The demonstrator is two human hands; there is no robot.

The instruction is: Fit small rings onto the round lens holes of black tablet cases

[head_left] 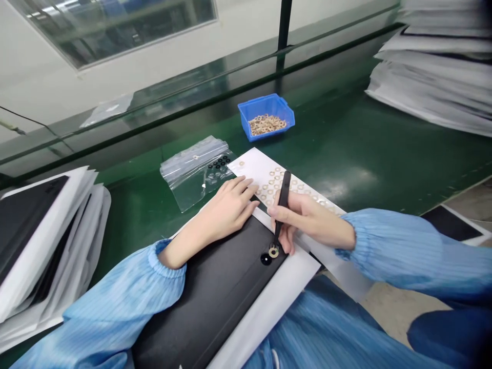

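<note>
My right hand (303, 219) grips black tweezers (283, 197), their tips pointing down at a gold ring (273, 251) near the edge of a black panel (215, 292). Beside that ring is a round black spot (265, 259) with a small bright centre. My left hand (230, 207) lies with fingers stretched out over the panel's far edge, holding nothing. Just beyond both hands is a white sheet (249, 164) carrying many small gold rings in rows. White paper (265, 312) sticks out from under the panel.
A blue bin (261, 137) of loose rings stands at the back. Left of the sheet lies a clear zip bag (192, 174) with black rings on it or in it. Stacks of wrapped panels stand on the left (73, 246) and back right (430, 87) of the green table (330, 148).
</note>
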